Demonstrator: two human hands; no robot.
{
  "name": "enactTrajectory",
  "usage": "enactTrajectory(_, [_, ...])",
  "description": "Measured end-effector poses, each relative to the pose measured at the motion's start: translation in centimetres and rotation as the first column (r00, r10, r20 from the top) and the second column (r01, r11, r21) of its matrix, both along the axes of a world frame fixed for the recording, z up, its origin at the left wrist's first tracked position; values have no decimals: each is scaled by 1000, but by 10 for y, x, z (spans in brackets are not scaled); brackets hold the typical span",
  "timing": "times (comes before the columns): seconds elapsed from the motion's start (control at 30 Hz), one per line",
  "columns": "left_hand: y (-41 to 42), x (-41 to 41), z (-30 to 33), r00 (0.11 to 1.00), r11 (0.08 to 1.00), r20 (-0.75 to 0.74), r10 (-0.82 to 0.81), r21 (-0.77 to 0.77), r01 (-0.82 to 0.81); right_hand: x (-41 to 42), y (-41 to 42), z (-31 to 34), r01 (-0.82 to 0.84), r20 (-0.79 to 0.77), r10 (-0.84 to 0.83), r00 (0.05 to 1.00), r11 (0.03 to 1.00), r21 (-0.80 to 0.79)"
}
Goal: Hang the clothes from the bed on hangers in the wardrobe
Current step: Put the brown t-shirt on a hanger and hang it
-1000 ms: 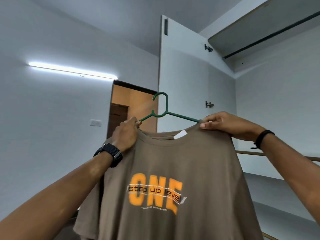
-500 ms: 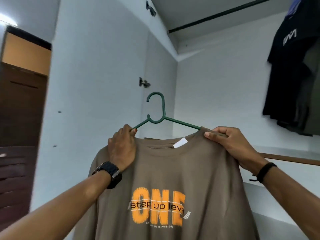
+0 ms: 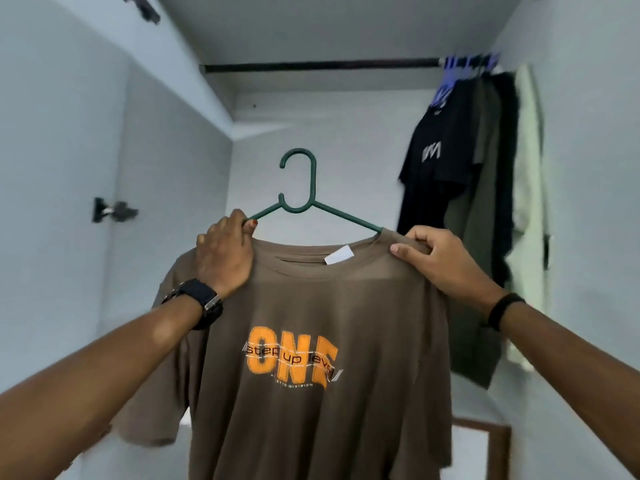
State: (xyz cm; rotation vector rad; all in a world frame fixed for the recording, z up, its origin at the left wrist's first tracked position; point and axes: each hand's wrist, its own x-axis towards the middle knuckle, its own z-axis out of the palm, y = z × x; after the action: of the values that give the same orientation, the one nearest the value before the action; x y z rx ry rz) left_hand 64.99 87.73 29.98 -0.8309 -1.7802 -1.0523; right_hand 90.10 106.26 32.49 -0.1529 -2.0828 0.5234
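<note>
Inside the wardrobe, the left hand (image 3: 225,252) grips the green hanger (image 3: 304,202) and one shoulder of the brown T-shirt (image 3: 311,341), while the right hand (image 3: 440,258) pinches the other shoulder. The shirt hangs on the hanger, held below the dark rail (image 3: 318,65), where dark clothes (image 3: 450,188) hang at right.

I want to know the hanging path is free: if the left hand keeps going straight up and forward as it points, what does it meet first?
Probably nothing before the wardrobe's back wall; the left hand points into open space under the rail, though depth is unclear.
</note>
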Motion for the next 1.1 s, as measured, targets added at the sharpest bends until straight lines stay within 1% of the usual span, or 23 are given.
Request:
enactTrajectory(0.07, [20,9,53,1000,999,-2,-17,-31,17,12,9,51,87,-49,-83,995,992,92])
enactTrajectory(0.17, [49,24,132,999,997,3,-46,-57,46,32,21,126,204,-156,-178,972,964,171])
enactTrajectory(0.27, [73,34,177,1000,1000,8,0,-24,0,43,23,180,292,-278,-224,934,928,231])
enactTrajectory(0.33, [92,38,191,996,999,85,-23,-21,25,41,23,204,357,-352,-254,901,895,268])
enactTrajectory(0.4, [113,40,199,982,995,171,-85,-37,93,34,27,218,425,-399,-294,869,856,293])
enactTrajectory(0.5, [147,42,204,936,952,212,-283,-61,301,19,37,233,515,-461,-357,812,810,281])
enactTrajectory(0.6, [185,42,198,865,855,173,-471,-150,496,4,53,246,594,-512,-416,752,765,250])
enactTrajectory(0.67, [212,37,196,836,814,119,-536,-189,549,-10,66,258,639,-533,-451,716,731,240])
enactTrajectory(0.8, [259,25,210,802,772,76,-593,-229,593,-34,88,281,713,-549,-519,655,665,222])
enactTrajectory(0.87, [276,17,223,781,757,8,-625,-238,608,-44,99,291,745,-581,-536,613,638,197])
enactTrajectory(0.97, [295,7,239,717,708,-65,-694,-242,664,-54,117,303,772,-606,-563,562,619,142])
enactTrajectory(1.1, [324,-1,257,680,669,-109,-725,-350,656,-69,141,323,801,-626,-595,504,592,82])
